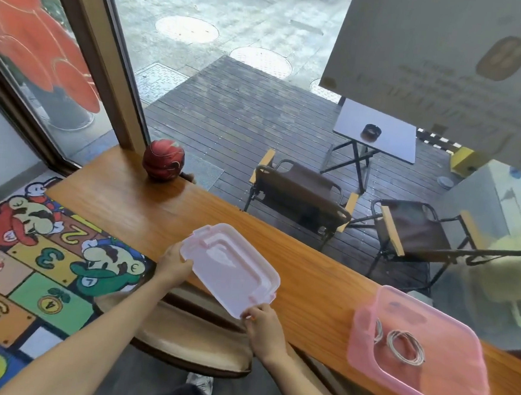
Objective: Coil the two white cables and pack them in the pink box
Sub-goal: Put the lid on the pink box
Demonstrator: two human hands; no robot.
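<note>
wood counter [135,207] | L hand [172,265] + R hand [264,324] grip lid [229,269], long axis near-right/far-left | coiled cables [406,346] in pink box [443,392]

I have a single head-worn view, wide-angle, looking forward and steeply down from above the wooden surface [147,208]. It sits close over it: both forearms enter from the bottom edge, the left hand [172,266] and right hand [264,324] just below centre. The surface runs diagonally from upper left to lower right. Beyond it the view faces out through a window [230,87] onto a deck. Lines bend near the edges.
</note>
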